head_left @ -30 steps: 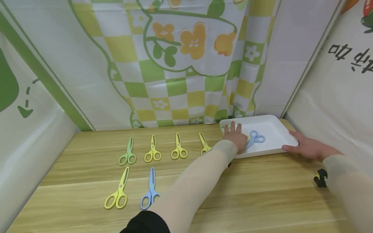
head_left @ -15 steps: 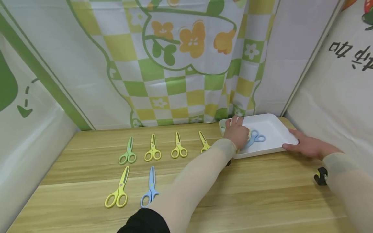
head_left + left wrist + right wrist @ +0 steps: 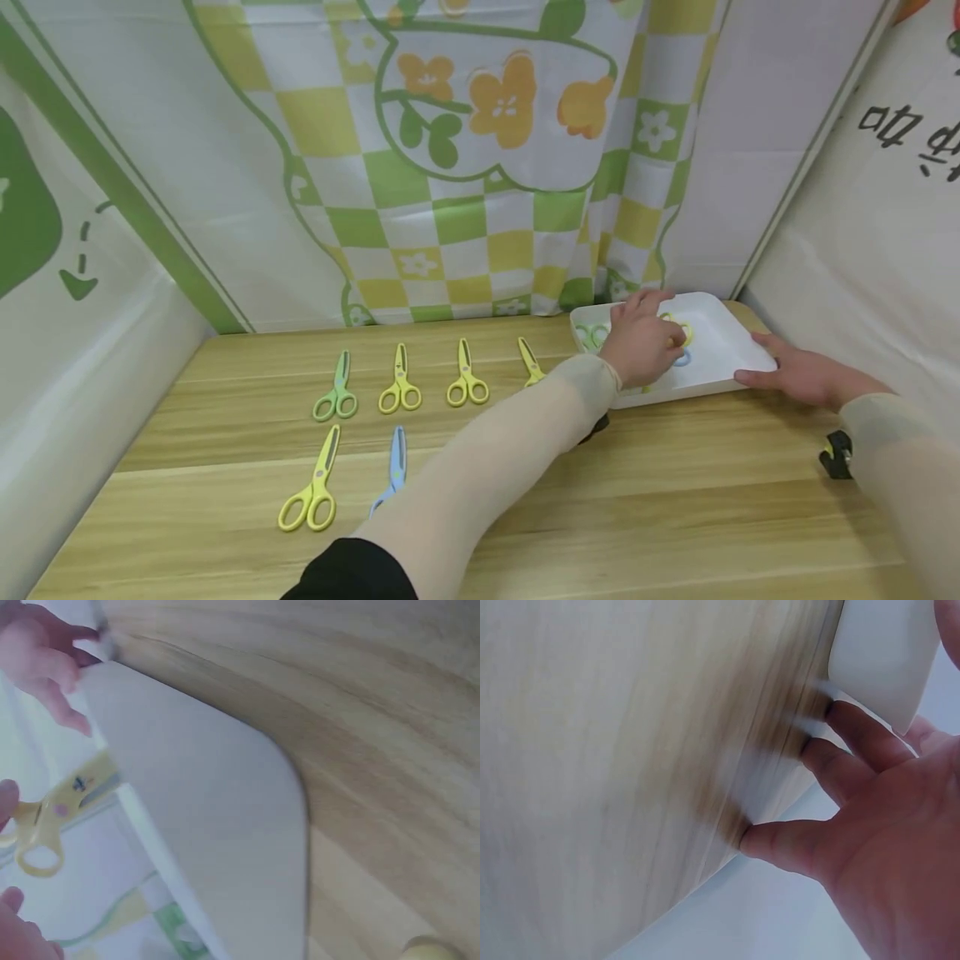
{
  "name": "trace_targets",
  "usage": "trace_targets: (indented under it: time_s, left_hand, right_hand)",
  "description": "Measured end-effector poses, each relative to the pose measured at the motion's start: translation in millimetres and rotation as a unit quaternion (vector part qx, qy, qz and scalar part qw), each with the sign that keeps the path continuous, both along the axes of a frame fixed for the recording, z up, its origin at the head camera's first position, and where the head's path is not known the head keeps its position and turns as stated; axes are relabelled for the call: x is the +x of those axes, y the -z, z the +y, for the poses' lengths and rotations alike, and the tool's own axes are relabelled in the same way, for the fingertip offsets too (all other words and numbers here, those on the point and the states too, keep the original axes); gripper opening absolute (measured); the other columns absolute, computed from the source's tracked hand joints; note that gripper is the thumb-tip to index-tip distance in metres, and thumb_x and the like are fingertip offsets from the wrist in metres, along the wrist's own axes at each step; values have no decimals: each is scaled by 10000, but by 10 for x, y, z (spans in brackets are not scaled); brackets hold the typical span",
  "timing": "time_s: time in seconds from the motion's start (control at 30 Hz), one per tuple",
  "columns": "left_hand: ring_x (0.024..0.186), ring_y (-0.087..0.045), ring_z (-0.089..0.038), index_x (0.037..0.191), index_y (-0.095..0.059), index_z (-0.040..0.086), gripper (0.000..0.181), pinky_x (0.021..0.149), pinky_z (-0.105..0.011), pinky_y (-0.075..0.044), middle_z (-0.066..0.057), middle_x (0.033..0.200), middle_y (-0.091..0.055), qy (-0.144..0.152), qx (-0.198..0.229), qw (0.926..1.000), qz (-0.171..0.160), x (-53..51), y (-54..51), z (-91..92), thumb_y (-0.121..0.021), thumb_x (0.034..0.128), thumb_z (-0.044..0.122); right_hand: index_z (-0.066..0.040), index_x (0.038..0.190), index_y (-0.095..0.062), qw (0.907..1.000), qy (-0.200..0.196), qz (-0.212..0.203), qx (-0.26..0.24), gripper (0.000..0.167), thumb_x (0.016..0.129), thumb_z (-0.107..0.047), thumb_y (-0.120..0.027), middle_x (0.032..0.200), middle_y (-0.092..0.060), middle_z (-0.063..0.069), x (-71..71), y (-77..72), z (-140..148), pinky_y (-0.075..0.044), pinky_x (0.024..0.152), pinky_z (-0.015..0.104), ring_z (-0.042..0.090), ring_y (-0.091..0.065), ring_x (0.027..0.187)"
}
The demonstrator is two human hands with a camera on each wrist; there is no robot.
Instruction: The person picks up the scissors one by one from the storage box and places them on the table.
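My left hand [image 3: 643, 337] pinches a pair of yellow scissors [image 3: 64, 802] over the white tray [image 3: 716, 354]. Their handles show past my fingers in the head view, and my hand covers their middle. Below them, part of a blue handle [image 3: 682, 358] shows in the tray, with green scissors [image 3: 591, 335] at its left end. My right hand [image 3: 813, 377] holds the tray's right front corner, fingers spread near the tabletop in the right wrist view.
On the wooden table [image 3: 600, 517] lie green scissors [image 3: 337, 389], several yellow scissors [image 3: 467, 375] and blue scissors [image 3: 398, 462], partly behind my left sleeve. A checked curtain [image 3: 450, 225] hangs behind, against the tray's back edge.
My left hand has moved right over the tray and its fingers have closed on the yellow scissors, which shifted right over the blue ones. My right hand stays on the tray.
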State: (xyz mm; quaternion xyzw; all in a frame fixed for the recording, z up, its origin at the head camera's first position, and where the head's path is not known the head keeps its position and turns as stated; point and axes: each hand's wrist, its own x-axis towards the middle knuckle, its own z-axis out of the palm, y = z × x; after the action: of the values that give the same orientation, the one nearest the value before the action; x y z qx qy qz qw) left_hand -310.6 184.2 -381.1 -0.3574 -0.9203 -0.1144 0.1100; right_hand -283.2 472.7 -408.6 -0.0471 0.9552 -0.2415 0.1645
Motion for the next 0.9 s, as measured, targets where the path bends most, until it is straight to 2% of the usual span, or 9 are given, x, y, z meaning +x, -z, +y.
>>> trace_targets:
  time_s: [0.17, 0.3, 0.53, 0.7, 0.9]
  left_hand:
    - [1441, -160, -209, 1093, -755, 417, 196, 1031, -357, -245, 27, 1589, -278, 399, 17, 9984, 396, 92, -98, -35, -596, 987, 460]
    - [1451, -136, -221, 1129, -748, 420, 216, 1068, -367, -216, 15, 1596, -263, 790, -106, 9944, 691, 164, -178, -132, -590, 988, 463]
    - [1467, -95, -232, 1134, -746, 415, 212, 1080, -384, -199, 3, 1607, -226, 1327, -331, 9883, 673, 292, -303, -387, -601, 984, 449]
    - [1463, -148, -278, 1091, -761, 427, 176, 1060, -407, -233, -29, 1577, -306, 1891, -549, 9754, 989, 403, -309, -577, -623, 982, 415]
    - [1476, -133, -273, 1071, -760, 456, 179, 1043, -421, -269, -29, 1559, -338, 2509, -791, 9554, 1342, 623, -265, -825, -612, 994, 391]
  right_hand:
    - [70, 1544, 20, 10000, -51, 62, 46, 1049, 959, -563, -578, 1457, -150, 486, -13, 17, 3, -281, 958, 729, 661, -236, 1281]
    - [86, 1538, 7, 9996, -111, 121, 209, 1032, 969, -563, -558, 1444, -168, 493, -17, 12, 9, -295, 949, 735, 666, -266, 1262]
    - [110, 1523, -41, 9975, -238, 190, 640, 1025, 967, -601, -527, 1422, -195, 502, -22, -12, 34, -303, 936, 749, 686, -283, 1236]
    - [125, 1515, -51, 9975, -266, 192, 630, 1034, 963, -599, -539, 1426, -200, 495, -26, 2, 42, -292, 951, 746, 679, -274, 1248]
    - [121, 1518, -49, 9971, -292, 251, 658, 1022, 967, -585, -542, 1426, -193, 495, -37, -1, 41, -275, 957, 751, 684, -254, 1252]
